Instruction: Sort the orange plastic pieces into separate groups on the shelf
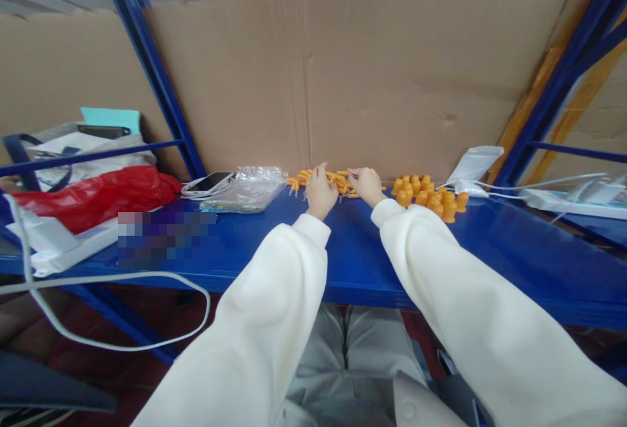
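Note:
Both my arms in white sleeves reach over a blue metal shelf (274, 244) to a heap of small orange stick-like parts (337, 182) at its back edge. My left hand (321, 193) rests on the heap with fingers curled down; what they hold is hidden. My right hand (366, 185) is beside it, fingers pinched on one of the small orange parts. Right of that hand stands a cluster of several orange cup-shaped pieces (431, 197).
A cardboard sheet (392, 74) backs the shelf. Left of the heap lie a clear plastic bag (249, 189), a phone (210, 182), a red bag (93, 195) and white cables (112, 277). At right are a white pouch (475, 164) and a power strip (573, 200).

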Demonstrator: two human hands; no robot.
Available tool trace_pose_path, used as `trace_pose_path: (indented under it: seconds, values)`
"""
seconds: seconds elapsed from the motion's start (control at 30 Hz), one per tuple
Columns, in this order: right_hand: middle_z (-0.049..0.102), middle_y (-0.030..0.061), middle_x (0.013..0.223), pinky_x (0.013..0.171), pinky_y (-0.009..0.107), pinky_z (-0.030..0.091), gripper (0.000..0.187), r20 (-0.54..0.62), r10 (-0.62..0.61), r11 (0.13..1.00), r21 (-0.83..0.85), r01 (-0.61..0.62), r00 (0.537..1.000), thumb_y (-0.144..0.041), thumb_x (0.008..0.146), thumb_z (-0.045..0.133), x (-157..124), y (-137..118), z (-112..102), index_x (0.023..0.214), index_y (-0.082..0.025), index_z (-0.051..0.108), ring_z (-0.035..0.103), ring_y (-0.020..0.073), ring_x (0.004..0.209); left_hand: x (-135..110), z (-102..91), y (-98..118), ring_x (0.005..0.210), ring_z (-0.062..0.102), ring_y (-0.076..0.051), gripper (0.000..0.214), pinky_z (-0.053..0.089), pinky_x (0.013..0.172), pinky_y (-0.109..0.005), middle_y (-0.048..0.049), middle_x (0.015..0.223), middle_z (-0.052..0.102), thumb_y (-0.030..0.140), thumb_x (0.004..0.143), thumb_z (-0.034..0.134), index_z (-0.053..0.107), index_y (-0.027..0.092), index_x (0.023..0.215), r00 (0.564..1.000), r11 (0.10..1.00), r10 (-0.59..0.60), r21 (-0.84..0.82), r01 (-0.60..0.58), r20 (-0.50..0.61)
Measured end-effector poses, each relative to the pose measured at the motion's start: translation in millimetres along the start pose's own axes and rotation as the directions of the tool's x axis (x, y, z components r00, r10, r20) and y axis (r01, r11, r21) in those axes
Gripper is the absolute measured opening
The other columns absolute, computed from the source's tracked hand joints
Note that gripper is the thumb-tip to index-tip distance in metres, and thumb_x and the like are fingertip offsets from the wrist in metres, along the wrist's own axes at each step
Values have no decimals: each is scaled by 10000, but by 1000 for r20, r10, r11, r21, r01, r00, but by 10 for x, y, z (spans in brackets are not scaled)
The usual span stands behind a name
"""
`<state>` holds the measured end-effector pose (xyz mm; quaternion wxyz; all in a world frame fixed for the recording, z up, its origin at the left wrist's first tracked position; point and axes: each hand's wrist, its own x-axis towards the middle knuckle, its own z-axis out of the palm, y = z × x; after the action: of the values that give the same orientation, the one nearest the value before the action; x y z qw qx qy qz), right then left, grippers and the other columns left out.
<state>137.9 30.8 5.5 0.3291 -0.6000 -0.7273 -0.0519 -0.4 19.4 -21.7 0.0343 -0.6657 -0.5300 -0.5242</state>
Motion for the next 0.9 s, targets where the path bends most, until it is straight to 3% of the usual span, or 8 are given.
trace_pose_path:
  seconds: [0.1,0.23,0.43,0.53,0.6,0.73,0.9]
  values:
    - [673,123,1374,1105,495,465,484,112,56,998,-17,-55,992,-220,986,421,109,-78,125,1430,-207,613,631,283,1283,-6,3,10,1327,547,-289,545,424,1145,-448,-149,1367,619,33,819,515,535,163,1348,999,999,-20,25,19,27]
    - [592,172,1467,1143,622,372,566,347,75,995,-89,-47,935,-243,981,465,81,-109,307,1545,-196,451,539,340,1383,-6,11,11,1308,558,-283,526,427,1139,-433,-155,1351,624,38,824,525,534,153,1338,997,998,-49,48,46,59]
    - [388,191,1624,1175,718,230,695,346,70,988,-154,-17,936,-345,964,527,-38,60,312,1605,-187,311,343,382,1507,-18,22,19,1287,579,-273,521,453,1109,-419,-146,1338,627,40,825,535,535,164,1331,995,998,-58,36,55,81]
    - [415,177,1612,1184,669,259,704,322,59,981,-196,6,945,-327,923,595,-82,165,206,1576,-198,365,368,364,1492,-23,22,21,1283,583,-267,508,463,1099,-407,-149,1304,642,49,826,540,543,154,1323,993,998,-64,25,62,94]
    - [452,197,1582,1162,642,308,624,303,138,967,-246,-63,943,-298,933,570,-117,213,147,1530,-174,440,413,370,1461,-25,23,19,1277,588,-257,501,467,1095,-394,-142,1290,649,48,822,539,553,160,1311,993,998,-61,12,60,99]
    - [541,249,1484,1113,540,397,472,340,312,926,-318,-204,887,-185,969,456,-175,282,96,1415,-80,568,481,364,1410,-29,31,13,1260,602,-257,490,479,1084,-393,-142,1267,666,51,821,547,565,159,1298,991,998,-64,5,63,118]
    - [623,221,1358,1003,338,456,451,267,263,940,-288,-183,927,-133,927,532,-147,402,97,1371,-89,602,615,280,1248,-31,33,17,1213,632,-251,458,490,1072,-380,-122,1239,691,50,829,543,585,179,1266,988,998,-56,28,52,146]
